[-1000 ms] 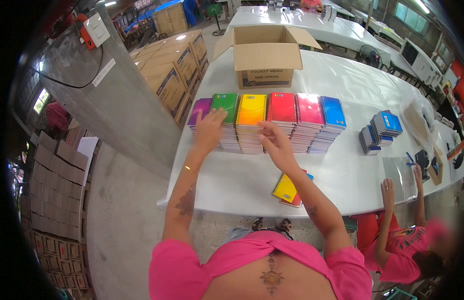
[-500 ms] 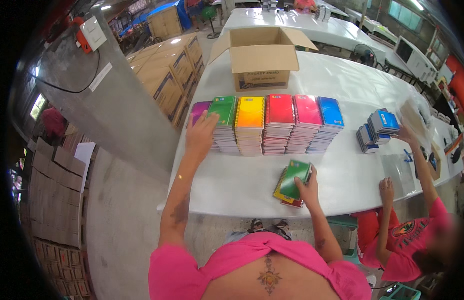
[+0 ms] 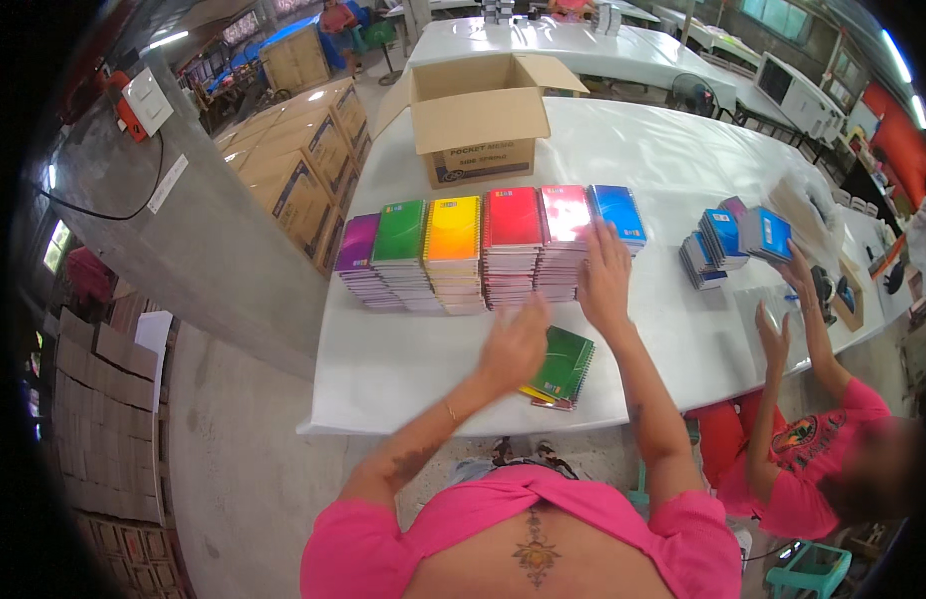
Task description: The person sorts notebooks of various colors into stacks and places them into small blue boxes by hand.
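Observation:
A row of spiral notebook stacks stands on the white table: purple [image 3: 357, 240], green [image 3: 399, 230], yellow [image 3: 453, 225], red [image 3: 513, 217], pink [image 3: 565, 205] and blue [image 3: 618, 210]. My right hand [image 3: 608, 285] reaches up to the blue stack, its stretched fingers over that stack's lower left corner beside the pink one. Motion smears my left hand [image 3: 518, 344], which hovers over the table before the row, so its fingers cannot be read. Just right of it, a small fanned pile lies near the table edge: a green notebook [image 3: 565, 364] on top, yellow and dark red ones beneath.
Behind the row stands an open cardboard box [image 3: 480, 165]. At right, a co-worker's hand [image 3: 797, 270] holds blue notebooks [image 3: 767, 235] beside other small stacks [image 3: 717, 240]. Closed cartons [image 3: 293, 180] and a grey pillar [image 3: 223, 220] flank the table's left side.
My right hand has let go of the small pile and moved up to the blue stack. My left hand has left the purple and green stacks, moving right and nearer. The view has shifted slightly.

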Demonstrator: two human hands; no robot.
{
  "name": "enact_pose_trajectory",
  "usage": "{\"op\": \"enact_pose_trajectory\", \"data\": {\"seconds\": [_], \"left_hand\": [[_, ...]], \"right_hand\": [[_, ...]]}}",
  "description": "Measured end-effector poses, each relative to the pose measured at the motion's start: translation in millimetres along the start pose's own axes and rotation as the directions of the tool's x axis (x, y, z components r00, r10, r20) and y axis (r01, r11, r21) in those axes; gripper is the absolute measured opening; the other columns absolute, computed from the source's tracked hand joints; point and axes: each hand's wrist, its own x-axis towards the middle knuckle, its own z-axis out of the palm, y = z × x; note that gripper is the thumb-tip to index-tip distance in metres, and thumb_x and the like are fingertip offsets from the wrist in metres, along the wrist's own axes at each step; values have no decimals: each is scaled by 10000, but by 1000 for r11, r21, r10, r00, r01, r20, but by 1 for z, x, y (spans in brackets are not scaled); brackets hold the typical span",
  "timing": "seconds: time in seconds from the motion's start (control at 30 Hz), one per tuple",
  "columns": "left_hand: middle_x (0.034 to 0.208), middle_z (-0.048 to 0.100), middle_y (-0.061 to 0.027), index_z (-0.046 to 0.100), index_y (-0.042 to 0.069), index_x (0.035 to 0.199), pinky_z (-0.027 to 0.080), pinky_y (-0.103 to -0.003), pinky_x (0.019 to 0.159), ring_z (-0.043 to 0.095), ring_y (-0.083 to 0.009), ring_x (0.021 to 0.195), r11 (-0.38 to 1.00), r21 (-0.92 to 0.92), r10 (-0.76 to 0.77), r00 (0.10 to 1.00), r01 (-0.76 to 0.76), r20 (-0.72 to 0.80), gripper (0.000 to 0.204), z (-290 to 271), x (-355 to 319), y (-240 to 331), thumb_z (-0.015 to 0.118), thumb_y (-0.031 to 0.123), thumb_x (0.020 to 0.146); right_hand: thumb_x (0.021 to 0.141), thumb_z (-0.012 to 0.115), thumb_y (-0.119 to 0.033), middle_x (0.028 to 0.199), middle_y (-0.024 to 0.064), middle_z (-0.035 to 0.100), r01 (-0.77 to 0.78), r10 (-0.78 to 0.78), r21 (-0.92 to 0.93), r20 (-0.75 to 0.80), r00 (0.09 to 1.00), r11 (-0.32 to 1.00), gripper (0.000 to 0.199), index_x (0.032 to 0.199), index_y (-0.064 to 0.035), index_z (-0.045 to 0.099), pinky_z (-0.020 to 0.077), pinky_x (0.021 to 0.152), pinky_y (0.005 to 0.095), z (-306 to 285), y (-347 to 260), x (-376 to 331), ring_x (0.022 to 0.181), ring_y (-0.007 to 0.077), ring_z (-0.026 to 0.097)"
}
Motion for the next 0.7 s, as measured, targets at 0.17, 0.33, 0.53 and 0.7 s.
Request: {"op": "enact_pose_trajectory", "data": {"seconds": [0.17, 0.33, 0.53, 0.7], "left_hand": [[1373, 568, -166, 520, 17, 1372, 293, -567, 1129, 514, -308, 1309, 954, 253, -142, 985, 162, -92, 483, -6, 90, -83, 548, 182, 920], [1107, 706, -109, 636, 63, 1235, 504, -393, 941, 671, -283, 1033, 993, 48, -99, 979, 109, -176, 356, -41, 93, -89, 565, 129, 892], [933, 714, -160, 716, 25, 988, 561, -450, 683, 701, -313, 830, 974, -45, -214, 964, 223, 161, 263, -130, 110, 3, 612, 243, 883], [742, 689, -226, 731, -21, 780, 556, -488, 658, 698, -382, 723, 949, -98, -180, 774, 298, 608, 546, -6, 63, 32, 541, 463, 947]], "right_hand": [[858, 638, -90, 1200, 46, 657, 222, -218, 3, 191, 957, 975, 349, 1205, -127, 639, 398, 977, 447, 5, 18, 26, 1145, 241, 590], [794, 752, -174, 1086, 7, 661, 293, -295, 40, 126, 947, 955, 358, 1144, -163, 676, 430, 760, 387, -47, -21, -53, 944, 208, 619], [849, 727, -239, 1054, 76, 664, -140, -65, 345, 521, 851, 928, 349, 1158, -87, 669, 473, 801, 397, -25, -6, -182, 939, 274, 633], [980, 561, -120, 1089, 139, 649, -427, 411, 536, 157, 898, 729, 246, 1193, -26, 643, 462, 869, 337, -18, 6, -95, 1017, 223, 606]]}}
